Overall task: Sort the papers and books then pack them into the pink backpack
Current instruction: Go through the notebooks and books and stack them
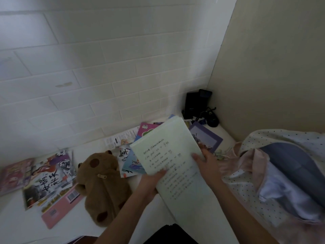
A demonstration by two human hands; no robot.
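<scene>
A stack of pale green sheets with handwriting [168, 152] is held up over the white table. My left hand [153, 178] grips its lower left edge, thumb on top. My right hand [207, 162] grips its right edge. Under and behind the stack lie several books: a pink-and-green one [145, 128], a light blue one [130, 164] and a purple-framed one [209, 138]. More books [51, 175] lie in a loose pile at the left, with a pink book [58, 208] below them. The pink backpack [274, 175] with dotted fabric lies open at the right.
A brown plush toy [103, 187] lies on the table between the two book piles. Black devices with cables [198, 106] stand in the back corner. A white tiled wall runs behind, and a beige panel closes off the right side.
</scene>
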